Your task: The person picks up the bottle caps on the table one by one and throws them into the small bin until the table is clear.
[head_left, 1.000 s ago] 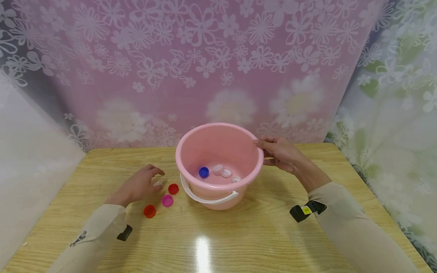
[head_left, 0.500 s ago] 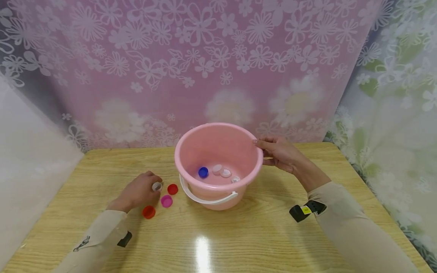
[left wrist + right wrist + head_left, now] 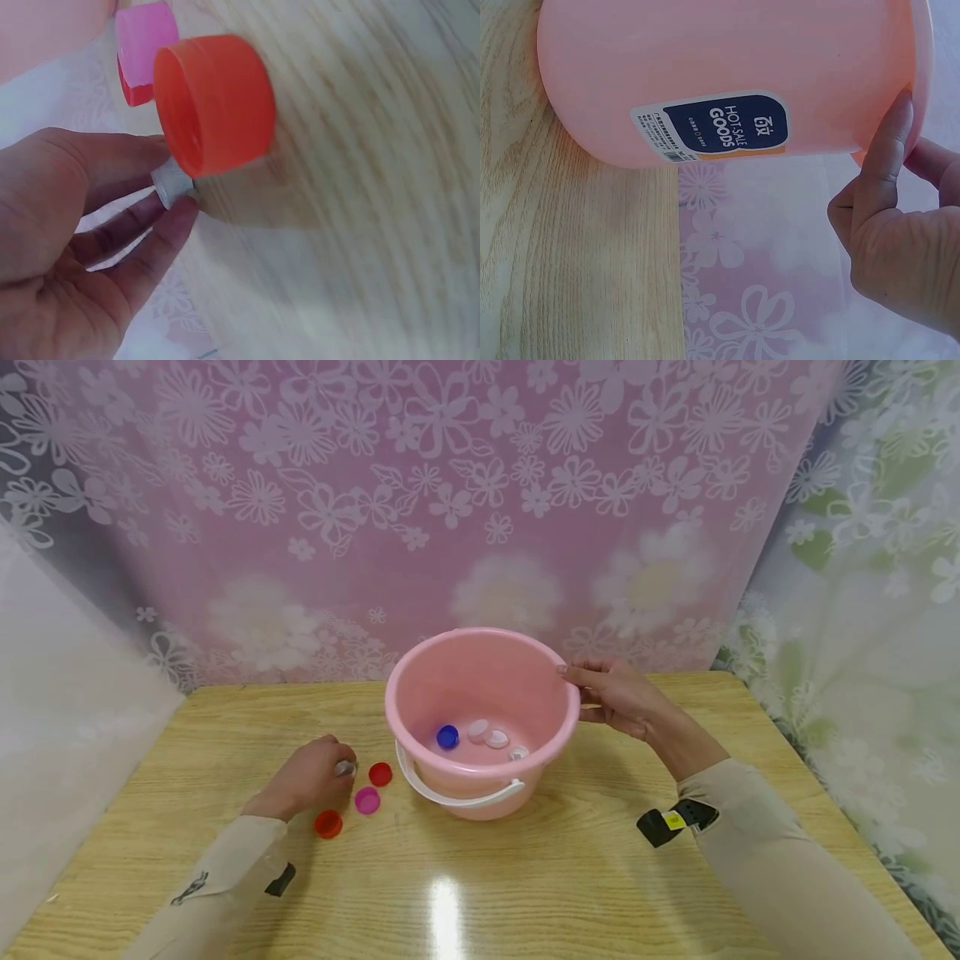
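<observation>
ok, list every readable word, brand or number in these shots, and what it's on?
"HOT-SALE GOODS": on the sticker on the bucket.
Logo on that sticker: stylised characters, not clear enough to quote.
Small print on that sticker: too small to read.
Yellow tag at the right wrist: too small to read.

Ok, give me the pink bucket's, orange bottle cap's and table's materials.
Pink bucket: probably plastic, satin; smooth, evenly coloured. Orange bottle cap: likely plastic, softly glossy; thin-rimmed, evenly coloured. Table: wood or laminate, unclear; glossy, with visible grain and bright glare.
</observation>
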`<action>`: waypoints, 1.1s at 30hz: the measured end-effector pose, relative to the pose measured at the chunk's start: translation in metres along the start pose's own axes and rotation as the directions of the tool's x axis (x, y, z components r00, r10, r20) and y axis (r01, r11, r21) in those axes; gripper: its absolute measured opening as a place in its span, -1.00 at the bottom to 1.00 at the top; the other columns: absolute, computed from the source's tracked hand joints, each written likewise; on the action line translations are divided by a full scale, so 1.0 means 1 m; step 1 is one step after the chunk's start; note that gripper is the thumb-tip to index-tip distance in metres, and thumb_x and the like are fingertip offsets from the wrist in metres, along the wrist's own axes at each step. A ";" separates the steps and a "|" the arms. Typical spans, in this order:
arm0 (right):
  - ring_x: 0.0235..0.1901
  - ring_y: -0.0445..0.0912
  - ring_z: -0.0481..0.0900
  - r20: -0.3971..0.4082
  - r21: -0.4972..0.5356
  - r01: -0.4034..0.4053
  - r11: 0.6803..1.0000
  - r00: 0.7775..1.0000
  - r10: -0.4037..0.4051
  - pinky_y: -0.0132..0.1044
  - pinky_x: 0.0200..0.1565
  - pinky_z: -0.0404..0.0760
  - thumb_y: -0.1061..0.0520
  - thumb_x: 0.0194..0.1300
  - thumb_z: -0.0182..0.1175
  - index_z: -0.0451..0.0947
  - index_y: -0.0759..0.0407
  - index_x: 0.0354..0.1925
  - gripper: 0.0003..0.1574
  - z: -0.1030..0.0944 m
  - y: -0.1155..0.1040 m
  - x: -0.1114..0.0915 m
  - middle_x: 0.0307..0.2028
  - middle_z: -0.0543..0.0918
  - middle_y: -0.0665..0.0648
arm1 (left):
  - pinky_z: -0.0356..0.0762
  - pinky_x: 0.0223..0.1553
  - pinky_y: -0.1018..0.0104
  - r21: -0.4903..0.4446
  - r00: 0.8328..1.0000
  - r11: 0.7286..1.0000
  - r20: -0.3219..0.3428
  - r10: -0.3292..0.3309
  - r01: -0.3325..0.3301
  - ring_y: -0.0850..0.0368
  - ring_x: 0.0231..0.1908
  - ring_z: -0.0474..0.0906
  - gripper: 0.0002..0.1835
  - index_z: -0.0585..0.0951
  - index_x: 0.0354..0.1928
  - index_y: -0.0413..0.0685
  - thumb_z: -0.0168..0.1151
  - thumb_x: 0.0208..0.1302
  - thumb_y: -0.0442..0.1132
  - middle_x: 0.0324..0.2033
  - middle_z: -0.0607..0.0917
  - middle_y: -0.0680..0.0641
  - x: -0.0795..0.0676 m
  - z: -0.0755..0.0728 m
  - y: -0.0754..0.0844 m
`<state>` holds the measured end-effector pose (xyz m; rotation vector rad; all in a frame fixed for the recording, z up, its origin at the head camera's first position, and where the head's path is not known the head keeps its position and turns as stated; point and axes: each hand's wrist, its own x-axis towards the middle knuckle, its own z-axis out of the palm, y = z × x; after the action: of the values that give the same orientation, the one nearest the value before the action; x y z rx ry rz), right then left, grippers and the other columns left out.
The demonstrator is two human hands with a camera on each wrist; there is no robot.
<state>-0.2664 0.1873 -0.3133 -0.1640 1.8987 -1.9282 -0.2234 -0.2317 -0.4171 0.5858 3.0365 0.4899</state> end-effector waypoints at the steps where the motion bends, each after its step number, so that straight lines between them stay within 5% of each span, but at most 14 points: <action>1: -0.24 -0.04 0.64 0.000 0.000 0.000 1.000 1.000 0.000 -0.22 -0.19 0.68 0.02 0.40 0.13 0.34 0.42 0.07 -0.49 0.000 0.000 0.000 -0.19 0.53 0.21 | 0.56 -0.20 0.06 0.001 1.000 1.000 0.010 -0.014 0.014 0.06 -0.36 0.46 -0.87 0.68 -0.27 -0.19 0.20 0.15 -0.38 -0.39 0.59 -0.04 0.001 0.000 0.001; 24: -0.20 -0.03 0.64 -0.002 -0.007 -0.009 1.000 1.000 0.009 -0.22 -0.17 0.67 0.02 0.41 0.12 0.30 0.42 0.17 -0.42 0.000 0.000 0.001 -0.13 0.52 0.24 | 0.57 -0.21 0.07 0.028 0.997 0.998 0.064 -0.050 0.049 0.04 -0.37 0.46 -0.92 0.67 -0.35 -0.18 0.21 0.15 -0.39 -0.42 0.59 -0.03 0.003 -0.007 0.005; 33: -0.22 -0.05 0.64 -0.005 -0.006 -0.012 1.000 1.000 0.012 -0.22 -0.17 0.67 0.01 0.41 0.12 0.32 0.40 0.14 -0.45 0.000 -0.001 0.001 -0.16 0.52 0.21 | 0.59 -0.23 -0.02 0.072 0.999 0.997 -0.041 0.021 -0.018 -0.09 -0.30 0.55 -0.85 0.66 -0.25 -0.31 0.32 0.12 -0.42 -0.33 0.64 -0.17 0.009 -0.046 0.011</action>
<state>-0.2671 0.1871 -0.3127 -0.1497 1.9045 -1.9165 -0.2309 -0.2328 -0.3698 0.6157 3.1021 0.3995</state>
